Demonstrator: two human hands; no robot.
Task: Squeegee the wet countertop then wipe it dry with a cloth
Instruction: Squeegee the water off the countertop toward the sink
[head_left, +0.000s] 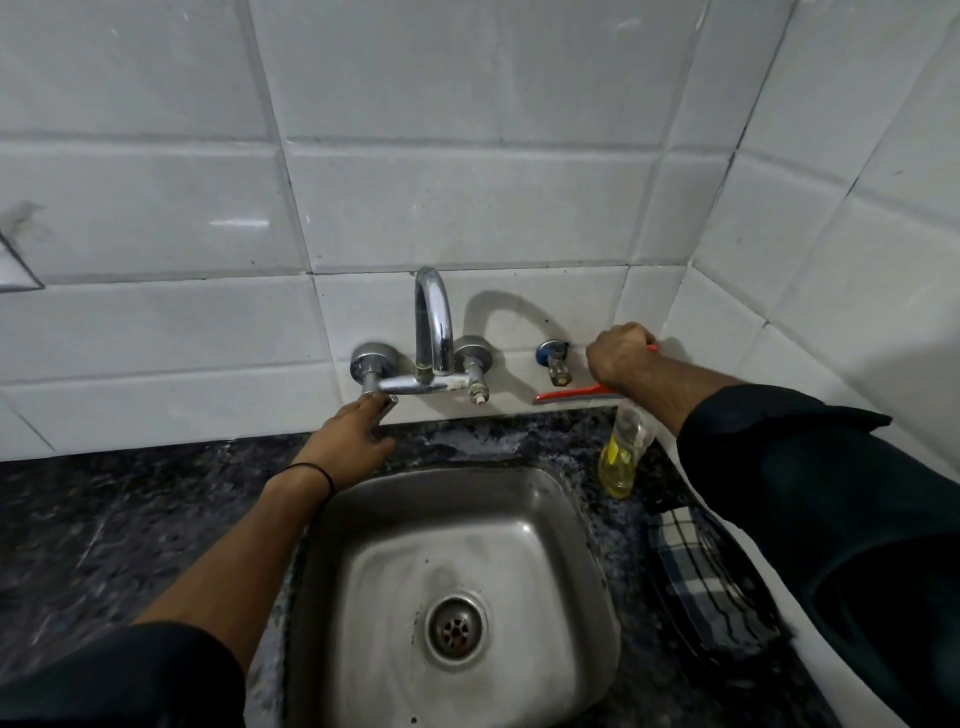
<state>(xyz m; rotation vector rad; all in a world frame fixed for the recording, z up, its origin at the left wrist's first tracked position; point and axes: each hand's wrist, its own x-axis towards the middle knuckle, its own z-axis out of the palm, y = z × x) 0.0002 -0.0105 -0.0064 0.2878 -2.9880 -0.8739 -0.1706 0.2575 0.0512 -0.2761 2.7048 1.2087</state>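
I'm seeing bare dark countertop (104, 519) stretching left of the sink (524, 499). My left hand (350, 441) is curling its fingers around the tap (434, 332) lever. A bottle (621, 457) and checked cloth (691, 561) are crowding the narrow right strip. My right hand (621, 356) is gripping the red squeegee (571, 396) against the wall.
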